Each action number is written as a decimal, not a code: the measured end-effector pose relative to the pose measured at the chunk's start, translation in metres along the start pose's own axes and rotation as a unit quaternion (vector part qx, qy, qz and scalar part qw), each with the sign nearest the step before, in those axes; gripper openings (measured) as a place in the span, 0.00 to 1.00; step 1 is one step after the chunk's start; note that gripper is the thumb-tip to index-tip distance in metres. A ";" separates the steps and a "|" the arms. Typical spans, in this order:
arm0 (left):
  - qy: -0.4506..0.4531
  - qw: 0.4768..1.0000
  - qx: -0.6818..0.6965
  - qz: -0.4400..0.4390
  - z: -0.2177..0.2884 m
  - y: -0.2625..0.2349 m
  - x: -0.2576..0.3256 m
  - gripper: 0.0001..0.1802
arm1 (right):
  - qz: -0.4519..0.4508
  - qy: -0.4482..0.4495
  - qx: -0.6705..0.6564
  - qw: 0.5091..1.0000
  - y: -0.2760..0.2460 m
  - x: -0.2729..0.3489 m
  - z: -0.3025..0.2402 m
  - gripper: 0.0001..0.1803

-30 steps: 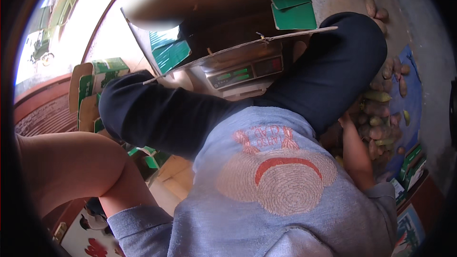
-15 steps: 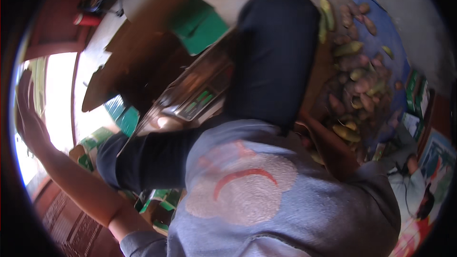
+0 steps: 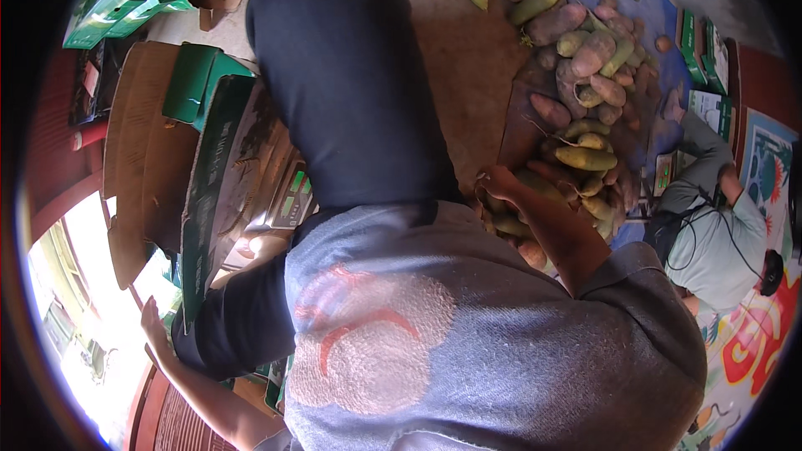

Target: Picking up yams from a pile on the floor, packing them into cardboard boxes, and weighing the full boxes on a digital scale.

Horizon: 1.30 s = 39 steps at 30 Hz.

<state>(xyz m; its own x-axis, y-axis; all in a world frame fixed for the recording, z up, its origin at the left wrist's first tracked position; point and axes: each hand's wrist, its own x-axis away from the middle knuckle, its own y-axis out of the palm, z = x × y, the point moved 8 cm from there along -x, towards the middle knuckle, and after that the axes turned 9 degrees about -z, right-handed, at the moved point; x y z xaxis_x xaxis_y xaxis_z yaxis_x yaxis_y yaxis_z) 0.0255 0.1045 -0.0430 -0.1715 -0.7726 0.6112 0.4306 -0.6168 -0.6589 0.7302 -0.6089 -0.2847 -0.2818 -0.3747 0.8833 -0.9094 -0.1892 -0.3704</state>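
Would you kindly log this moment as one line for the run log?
right hand: on sweet potatoes, grip unclear | left hand: held out by the cardboard box, open | another person beside the pile

- The right hand reached down and forward from a bare forearm, fingers curled and knuckles up; whether it gripped anything could not be told.
- The left hand hung low at the left, arm bare and stretched out, fingers loosely spread.
- The two hands were well apart, either side of the bent torso.
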 end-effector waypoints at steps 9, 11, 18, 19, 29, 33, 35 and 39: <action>-0.038 0.994 -0.027 -0.104 0.019 0.018 0.023 0.29 | 0.280 0.161 0.198 0.926 -0.109 0.052 0.055 0.23; -0.041 0.993 -0.023 -0.104 0.002 0.010 0.023 0.29 | 0.289 0.224 0.223 0.904 -0.149 0.075 0.046 0.23; -0.043 0.992 0.015 -0.115 -0.012 0.010 0.009 0.31 | 0.098 0.328 0.310 0.887 -0.184 0.073 0.146 0.19; -0.046 0.992 0.025 -0.111 -0.012 0.009 0.010 0.31 | 0.120 0.314 0.303 0.892 -0.183 0.069 0.156 0.18; -0.059 0.997 0.037 -0.028 -0.004 0.011 0.034 0.25 | 0.149 0.293 0.302 0.895 -0.195 0.041 0.196 0.13; -0.054 0.997 0.051 -0.032 -0.009 0.017 0.028 0.24 | 0.243 0.203 0.206 0.926 -0.214 0.056 0.197 0.15; -0.063 0.995 0.059 -0.047 -0.004 0.013 0.033 0.28 | 0.243 0.138 0.197 0.940 -0.209 0.048 0.154 0.14; -0.058 0.997 0.039 -0.037 0.000 0.005 0.037 0.28 | 0.299 0.021 0.143 0.943 -0.192 0.027 0.043 0.10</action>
<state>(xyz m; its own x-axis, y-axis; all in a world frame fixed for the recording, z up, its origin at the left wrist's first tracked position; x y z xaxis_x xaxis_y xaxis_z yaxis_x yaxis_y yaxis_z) 0.0209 0.0726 -0.0236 -0.1030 -0.6997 0.7070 0.4892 -0.6545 -0.5765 0.9106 -0.6219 -0.2023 -0.7349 -0.4571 0.5010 -0.4668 -0.1949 -0.8626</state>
